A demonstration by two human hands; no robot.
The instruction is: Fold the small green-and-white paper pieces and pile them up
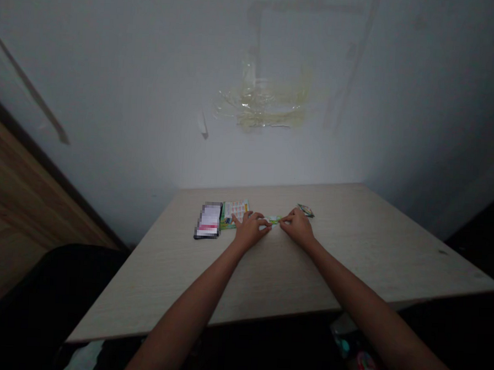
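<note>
My left hand [249, 229] and my right hand [298, 225] are close together over the middle of the table. Between them lies a small green-and-white printed paper piece [274, 220], its ends partly hidden by my fingers. My left thumb and index finger close on its left end, while the other fingers reach over the edge of a colourful printed sheet [236, 208]. At the right end of the small piece, my right fingertips are pinched together on it. Just beyond my right hand rests a small dark, multicoloured card or packet [306, 211].
A phone [209, 220] with a lit, blurred screen lies left of the printed sheet. The pale wooden table [351, 256] meets a wall [152, 91] bearing peeling clear tape [271, 106]. Under the front edge at right is a round pink item [369, 369].
</note>
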